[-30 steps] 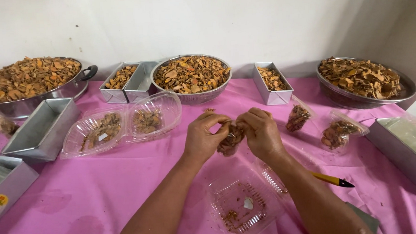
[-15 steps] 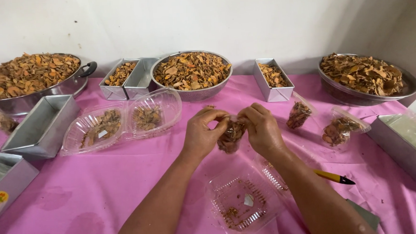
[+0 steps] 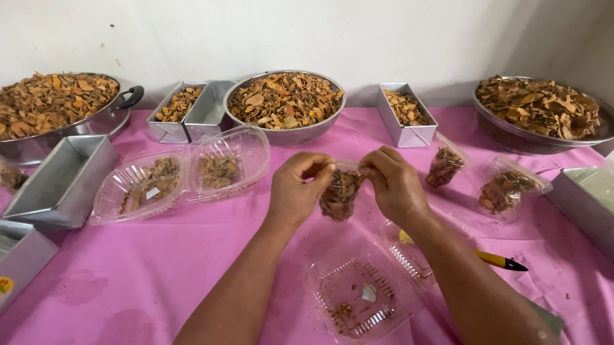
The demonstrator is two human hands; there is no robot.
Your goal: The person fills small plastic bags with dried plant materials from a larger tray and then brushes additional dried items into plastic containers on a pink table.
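Both hands meet over the middle of the pink tablecloth (image 3: 151,272), each pinching one upper corner of a small clear plastic bag of dried brown chips (image 3: 341,194). The left hand (image 3: 295,190) has thumb and fingers closed on the bag's left top edge, and the right hand (image 3: 393,182) is closed the same way on the right top edge, so the bag hangs between them with its mouth up and its long axis running down toward the table. Neither hand is nearer than the other; the bag sits squarely in the gap, its filled belly below the knuckles and clear of the cloth. Directly beneath it, toward the person, lies an open clear clamshell container (image 3: 360,297) holding only crumbs and a small white packet, with a yellow pen (image 3: 499,260) just beside its right side, partly behind the right forearm. To the right of the right hand two more filled small bags (image 3: 445,165) (image 3: 504,189) rest on the cloth. To the left of the left hand sits another open clamshell (image 3: 181,178) with chips in both halves. Farther back, against the wall, stand a round metal bowl of chips (image 3: 286,107), rectangular metal tins (image 3: 405,111), a large pan (image 3: 41,109) and a wide dish (image 3: 545,111), all well apart from the hands.
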